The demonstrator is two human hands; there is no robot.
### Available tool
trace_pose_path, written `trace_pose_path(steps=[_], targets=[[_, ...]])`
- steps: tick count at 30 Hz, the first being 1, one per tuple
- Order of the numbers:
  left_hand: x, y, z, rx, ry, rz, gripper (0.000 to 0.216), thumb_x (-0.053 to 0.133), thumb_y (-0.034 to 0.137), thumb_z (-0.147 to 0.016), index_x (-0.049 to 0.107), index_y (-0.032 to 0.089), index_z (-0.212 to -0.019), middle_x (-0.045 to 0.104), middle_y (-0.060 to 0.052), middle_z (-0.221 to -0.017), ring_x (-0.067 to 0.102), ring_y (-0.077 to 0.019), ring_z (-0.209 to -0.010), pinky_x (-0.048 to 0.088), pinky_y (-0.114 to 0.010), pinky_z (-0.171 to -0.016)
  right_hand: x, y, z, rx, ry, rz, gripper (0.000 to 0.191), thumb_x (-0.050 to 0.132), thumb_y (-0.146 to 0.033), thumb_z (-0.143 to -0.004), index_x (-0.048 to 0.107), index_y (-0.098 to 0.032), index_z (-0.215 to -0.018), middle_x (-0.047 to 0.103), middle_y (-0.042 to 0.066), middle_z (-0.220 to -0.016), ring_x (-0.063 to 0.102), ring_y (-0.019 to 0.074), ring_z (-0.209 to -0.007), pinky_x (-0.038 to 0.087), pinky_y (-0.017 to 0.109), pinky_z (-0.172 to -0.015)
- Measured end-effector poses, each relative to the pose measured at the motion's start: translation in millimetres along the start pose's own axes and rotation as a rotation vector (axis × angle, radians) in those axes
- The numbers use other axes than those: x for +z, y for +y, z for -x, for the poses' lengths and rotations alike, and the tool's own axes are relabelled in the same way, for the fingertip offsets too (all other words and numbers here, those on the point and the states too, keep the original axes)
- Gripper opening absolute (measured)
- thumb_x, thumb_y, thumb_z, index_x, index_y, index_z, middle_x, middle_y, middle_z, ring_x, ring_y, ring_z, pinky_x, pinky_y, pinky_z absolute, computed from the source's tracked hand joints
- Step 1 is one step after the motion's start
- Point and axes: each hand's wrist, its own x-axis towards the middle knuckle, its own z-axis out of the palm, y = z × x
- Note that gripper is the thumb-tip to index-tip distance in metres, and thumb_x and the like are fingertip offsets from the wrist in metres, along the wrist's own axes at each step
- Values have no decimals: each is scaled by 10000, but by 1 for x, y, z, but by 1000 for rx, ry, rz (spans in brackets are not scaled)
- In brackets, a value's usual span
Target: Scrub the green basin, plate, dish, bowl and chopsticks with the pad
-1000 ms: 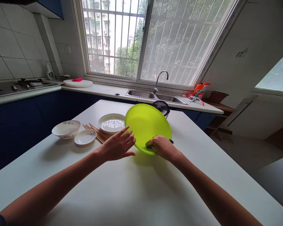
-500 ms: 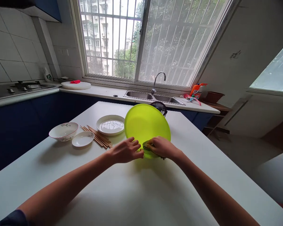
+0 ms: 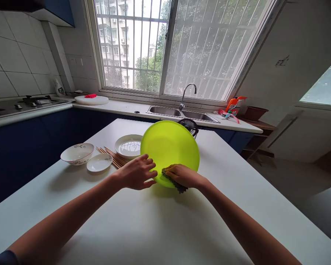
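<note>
A lime-green plastic plate (image 3: 169, 145) stands tilted on the white table (image 3: 143, 228), its near edge down. My left hand (image 3: 136, 173) grips the plate's lower left rim, fingers curled round it. My right hand (image 3: 182, 175) presses a dark scouring sponge (image 3: 173, 182) flat against the plate's lower face, fingers closed over the sponge.
Left of the plate lie a white plate (image 3: 129, 145), wooden chopsticks (image 3: 111, 156), a small saucer (image 3: 99, 162) and a patterned bowl (image 3: 77, 153). A small black fan (image 3: 189, 126) stands behind the green plate. A sink (image 3: 182, 112) with tap lies under the window; a stove (image 3: 30, 101) is at left.
My left hand went from open beside the plate to gripping its rim. The right hand slid the sponge left along the lower part of the plate, which tipped slightly leftward.
</note>
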Motion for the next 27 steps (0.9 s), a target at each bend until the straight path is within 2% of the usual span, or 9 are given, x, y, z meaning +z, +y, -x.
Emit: trace_pose_path(steps=[2, 4, 6, 8, 11, 13, 16, 21, 27], targets=[[0, 5, -1, -36, -24, -47, 291, 558, 441, -922, 637, 174, -837, 661, -54, -793, 609, -218, -792, 443, -427, -872, 1, -2, 0, 34, 6, 0, 368, 398, -279, -998, 740, -185, -897, 759, 67, -879, 661, 177, -738, 438, 224, -675], [1, 13, -4, -50, -14, -93, 297, 557, 429, -923, 649, 148, -897, 688, -92, -902, 617, -251, -912, 414, -462, -961, 3, -3, 0, 45, 17, -6, 358, 392, -260, -996, 730, -188, -904, 760, 66, -907, 666, 183, -755, 441, 227, -682], [4, 22, -7, -28, 14, -121, 270, 560, 352, -927, 645, 112, -1017, 686, -130, -1041, 598, -274, -1037, 366, -470, -1037, 4, -4, 0, 43, 34, -19, 343, 387, -242, -994, 719, -191, -926, 758, 68, -958, 675, 189, -796, 452, 230, -710], [10, 32, -10, -4, 29, -128, 254, 558, 276, -926, 629, 86, -1080, 685, -140, -1055, 602, -266, -1028, 361, -458, -1041, 6, -5, 0, 30, 35, -46, 342, 370, -225, -994, 707, -183, -967, 748, 82, -1029, 685, 197, -866, 469, 238, -767], [23, 44, -14, -39, 27, -126, 327, 526, 397, -957, 642, 92, -971, 687, -105, -869, 618, -233, -799, 450, -416, -819, 9, -7, 1, 16, 10, -78, 361, 339, -224, -997, 677, -148, -1099, 695, 127, -1204, 662, 230, -1070, 470, 287, -932], [31, 46, -14, -67, 29, -134, 345, 510, 425, -967, 626, 121, -854, 655, -66, -749, 587, -208, -677, 429, -375, -671, 13, -8, 3, 30, 2, -68, 399, 317, -257, -1007, 632, -128, -1216, 622, 149, -1333, 588, 254, -1229, 422, 340, -1050], [38, 44, -13, -69, 69, -123, 352, 499, 416, -977, 588, 145, -770, 612, -39, -671, 554, -192, -618, 388, -352, -613, 18, -10, 5, 64, -5, -27, 446, 279, -280, -1017, 588, -115, -1293, 547, 158, -1422, 501, 268, -1334, 365, 379, -1123], [38, 34, -11, -34, 102, -88, 377, 490, 436, -980, 574, 155, -745, 602, -33, -653, 549, -188, -620, 371, -347, -618, 22, -12, 6, 84, -11, 46, 418, 297, -220, -998, 606, -98, -1251, 576, 183, -1379, 544, 285, -1285, 420, 371, -1068], [32, 17, -2, 57, 130, -76, 373, 459, 428, -996, 573, 173, -749, 607, -15, -659, 533, -167, -605, 394, -350, -666, 17, -18, 6, 59, -40, 52, 391, 322, -183, -979, 621, -139, -1226, 698, 145, -1182, 662, 256, -1065, 487, 309, -884]])
